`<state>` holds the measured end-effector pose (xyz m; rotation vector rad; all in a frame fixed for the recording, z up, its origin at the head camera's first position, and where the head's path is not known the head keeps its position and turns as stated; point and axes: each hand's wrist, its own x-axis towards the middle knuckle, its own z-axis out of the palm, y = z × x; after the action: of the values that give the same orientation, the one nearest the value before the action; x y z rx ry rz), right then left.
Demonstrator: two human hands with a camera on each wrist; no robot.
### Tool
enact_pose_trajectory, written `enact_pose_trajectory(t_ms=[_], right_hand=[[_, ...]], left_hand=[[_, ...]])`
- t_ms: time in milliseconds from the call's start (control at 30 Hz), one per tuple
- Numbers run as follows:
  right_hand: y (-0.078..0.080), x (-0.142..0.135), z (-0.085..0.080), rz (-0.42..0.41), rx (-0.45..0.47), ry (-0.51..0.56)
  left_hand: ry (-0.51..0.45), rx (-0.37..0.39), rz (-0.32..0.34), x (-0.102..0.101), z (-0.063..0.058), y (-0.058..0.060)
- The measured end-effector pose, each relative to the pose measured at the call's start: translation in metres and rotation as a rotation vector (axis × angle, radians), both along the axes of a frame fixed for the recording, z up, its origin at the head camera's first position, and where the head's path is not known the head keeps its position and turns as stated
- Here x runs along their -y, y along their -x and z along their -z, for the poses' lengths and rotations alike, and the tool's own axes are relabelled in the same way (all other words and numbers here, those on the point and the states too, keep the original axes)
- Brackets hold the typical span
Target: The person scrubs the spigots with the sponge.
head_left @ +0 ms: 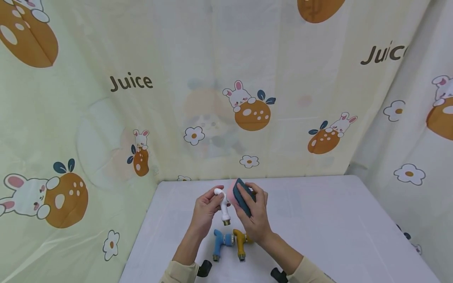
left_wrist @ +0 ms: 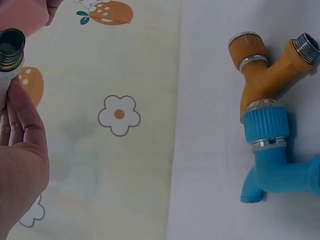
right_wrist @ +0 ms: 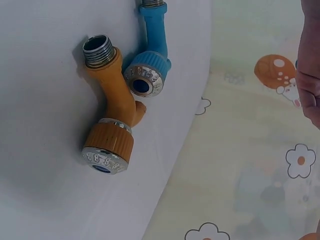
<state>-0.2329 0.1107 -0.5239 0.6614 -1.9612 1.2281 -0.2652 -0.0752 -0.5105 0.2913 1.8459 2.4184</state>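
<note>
My left hand [head_left: 202,214] pinches a white tap [head_left: 224,210] near its spout, its brass-coloured threaded end pointing down. A sponge [head_left: 244,201], pink on one face and dark green on the other, is gripped in my right hand [head_left: 259,222]. Its pink face is against or very near the tap's right side; contact is hard to tell. In the left wrist view the open threaded end [left_wrist: 11,50] of the white tap shows above the fingers, close to the pink sponge [left_wrist: 27,14]. The right wrist view catches only the edge of a hand [right_wrist: 311,75].
Below the hands, a blue tap [head_left: 218,243] and an orange-yellow tap [head_left: 240,244] lie side by side on the white table [head_left: 318,228]. A printed curtain [head_left: 212,157] hangs behind the table and along its sides.
</note>
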Motion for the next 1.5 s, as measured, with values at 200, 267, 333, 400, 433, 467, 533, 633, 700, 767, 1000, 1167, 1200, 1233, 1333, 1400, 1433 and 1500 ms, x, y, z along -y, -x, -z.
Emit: enact_pose_trajectory(t_ms=[200,267,333,400,433,467,533,633,700,767,1000,1167,1200,1233,1333,1400,1433,1500], right_hand=[[0.002,-0.002,-0.001,-0.004,0.12,0.03],[0.003,-0.003,-0.001,-0.014,0.177,0.052],[0.003,-0.003,-0.002,-0.032,0.239,0.085],[0.003,-0.003,-0.003,-0.045,0.293,0.116],[0.004,-0.003,-0.003,-0.052,0.313,0.131],[0.004,-0.003,-0.003,-0.059,0.333,0.143],[0.004,-0.003,-0.002,-0.067,0.362,0.166],[0.004,-0.004,-0.001,-0.078,0.373,0.184],[0.004,-0.004,0.0,-0.077,0.372,0.191],[0.004,-0.004,0.0,-0.077,0.379,0.199],[0.004,-0.006,-0.003,-0.093,0.46,0.258],[0.007,-0.01,0.001,-0.088,0.549,0.295],[0.008,-0.011,0.002,-0.083,0.572,0.301],[0.008,-0.012,0.002,-0.081,0.601,0.311],[0.011,-0.014,0.004,-0.082,0.687,0.336],[0.012,-0.015,0.004,-0.092,0.733,0.349],[0.013,-0.015,0.004,-0.099,0.753,0.354],[0.014,-0.017,0.004,-0.11,0.786,0.347]], left_hand=[[0.039,-0.038,0.037,-0.001,0.003,0.0],[0.057,-0.054,0.037,-0.001,0.002,-0.001],[0.072,-0.065,0.033,-0.002,0.002,-0.002],[0.083,-0.071,0.03,-0.003,0.001,-0.002],[0.086,-0.074,0.03,-0.003,0.001,-0.003],[0.092,-0.078,0.03,-0.003,0.001,-0.003],[0.103,-0.086,0.032,-0.003,0.001,-0.004],[0.121,-0.1,0.041,-0.003,0.001,-0.005],[0.132,-0.106,0.051,-0.003,0.002,-0.005],[0.136,-0.111,0.064,-0.004,0.002,-0.005],[0.16,-0.143,0.111,-0.004,0.0,-0.007],[0.199,-0.177,0.133,-0.007,-0.001,-0.01],[0.208,-0.187,0.135,-0.007,0.0,-0.01],[0.216,-0.201,0.139,-0.008,0.0,-0.01],[0.246,-0.25,0.155,-0.008,0.001,-0.01],[0.267,-0.277,0.169,-0.008,0.002,-0.01],[0.28,-0.288,0.175,-0.008,0.003,-0.01],[0.31,-0.305,0.172,-0.006,0.002,-0.01]])
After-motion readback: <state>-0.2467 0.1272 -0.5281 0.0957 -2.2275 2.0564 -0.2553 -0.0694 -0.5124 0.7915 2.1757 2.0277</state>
